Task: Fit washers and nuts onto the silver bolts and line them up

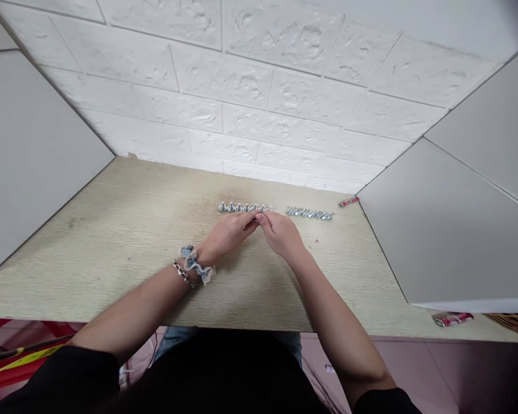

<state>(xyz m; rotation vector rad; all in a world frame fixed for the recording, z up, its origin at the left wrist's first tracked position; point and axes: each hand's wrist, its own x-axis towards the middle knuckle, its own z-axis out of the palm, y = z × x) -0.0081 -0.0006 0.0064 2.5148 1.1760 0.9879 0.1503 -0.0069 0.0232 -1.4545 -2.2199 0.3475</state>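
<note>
My left hand (229,234) and my right hand (281,234) meet at the fingertips, low over the wooden tabletop (133,230). The fingers of both are pinched together, and whatever is between them is too small and hidden to name. Just behind the fingertips runs a row of small metal bolts (238,207) standing upright, shanks up; its right end is partly covered by my hands. To the right of my right hand is a second row of metal bolts (309,213), which look tilted or lying over.
A red battery (349,202) lies by the right panel (449,230), and another red battery (454,319) is near the front right edge. A white brick-pattern wall (242,115) closes off the back, and a grey panel (38,149) the left.
</note>
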